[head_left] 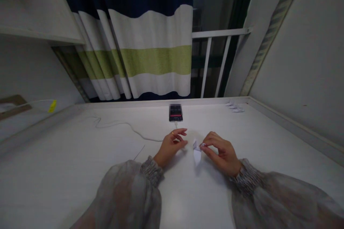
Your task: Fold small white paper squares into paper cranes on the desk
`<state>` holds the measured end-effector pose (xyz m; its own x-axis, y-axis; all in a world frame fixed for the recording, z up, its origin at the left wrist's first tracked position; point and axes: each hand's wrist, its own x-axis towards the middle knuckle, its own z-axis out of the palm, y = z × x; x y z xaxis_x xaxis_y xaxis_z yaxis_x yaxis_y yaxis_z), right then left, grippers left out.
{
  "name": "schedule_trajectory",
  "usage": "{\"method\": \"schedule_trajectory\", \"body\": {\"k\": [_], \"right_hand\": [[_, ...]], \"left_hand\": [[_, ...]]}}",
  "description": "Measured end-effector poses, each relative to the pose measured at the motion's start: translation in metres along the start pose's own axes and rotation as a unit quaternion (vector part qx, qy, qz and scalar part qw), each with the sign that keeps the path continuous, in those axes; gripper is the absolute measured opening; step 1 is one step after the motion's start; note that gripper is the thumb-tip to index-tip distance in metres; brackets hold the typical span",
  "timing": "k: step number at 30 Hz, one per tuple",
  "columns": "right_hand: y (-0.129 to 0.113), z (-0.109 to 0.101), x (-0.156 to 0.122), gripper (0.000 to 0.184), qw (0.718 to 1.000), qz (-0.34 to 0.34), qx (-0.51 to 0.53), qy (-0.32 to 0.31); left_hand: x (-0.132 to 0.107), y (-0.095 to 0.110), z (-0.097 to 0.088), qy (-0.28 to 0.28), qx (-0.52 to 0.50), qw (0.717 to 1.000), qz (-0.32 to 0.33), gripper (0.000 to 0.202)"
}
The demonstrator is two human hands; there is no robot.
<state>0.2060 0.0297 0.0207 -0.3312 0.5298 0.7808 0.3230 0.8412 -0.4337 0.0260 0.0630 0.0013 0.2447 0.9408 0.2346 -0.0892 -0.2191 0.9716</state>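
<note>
A small folded white paper piece [197,152] stands on the white table [80,171] between my hands. My right hand [221,153] pinches its upper edge with fingertips closed on it. My left hand [172,145] hovers just left of the paper, fingers loosely curled and slightly apart, holding nothing; a ring shows on one finger. Both arms wear sheer grey sleeves with gathered cuffs.
A phone [175,112] lies at the far middle of the table, with a white cable [120,125] trailing left. A few small folded paper pieces [235,106] sit at the back right corner. Striped curtain [150,43] and a white railing [215,61] stand behind; walls close both sides.
</note>
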Motion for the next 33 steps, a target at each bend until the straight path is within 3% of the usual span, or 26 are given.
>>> {"method": "schedule_trajectory", "body": {"k": [5, 10, 15, 19, 23, 26, 30, 33], "right_hand": [[-0.005, 0.005, 0.000, 0.009, 0.999, -0.009, 0.024, -0.025], [-0.007, 0.007, -0.001, 0.010, 0.998, -0.016, 0.034, -0.044], [-0.010, 0.006, 0.000, 0.010, 0.998, -0.020, 0.046, -0.035], [-0.011, 0.006, -0.001, 0.009, 0.998, -0.029, 0.039, -0.034], [-0.013, 0.008, -0.003, 0.008, 0.998, -0.044, 0.025, -0.026], [-0.013, 0.006, -0.002, 0.006, 1.000, -0.018, 0.013, 0.001], [0.011, -0.011, 0.000, 0.011, 0.993, 0.052, -0.065, 0.083], [0.051, -0.043, -0.005, 0.016, 0.967, 0.131, -0.165, 0.144]], "left_hand": [[0.000, -0.002, 0.004, -0.016, 0.136, 0.987, 0.087, 0.015], [-0.001, 0.000, 0.005, -0.036, 0.137, 0.985, 0.102, 0.008], [-0.003, -0.001, 0.007, -0.027, 0.130, 0.988, 0.077, 0.022], [-0.002, -0.001, 0.008, -0.049, 0.120, 0.986, 0.108, 0.006], [0.000, -0.003, 0.009, -0.061, 0.073, 0.993, 0.075, 0.009], [0.001, -0.007, 0.011, -0.093, 0.081, 0.991, 0.047, 0.010], [0.002, -0.012, 0.012, -0.082, 0.123, 0.989, -0.005, 0.036], [0.002, -0.013, 0.013, -0.069, 0.148, 0.987, -0.015, 0.030]]}}
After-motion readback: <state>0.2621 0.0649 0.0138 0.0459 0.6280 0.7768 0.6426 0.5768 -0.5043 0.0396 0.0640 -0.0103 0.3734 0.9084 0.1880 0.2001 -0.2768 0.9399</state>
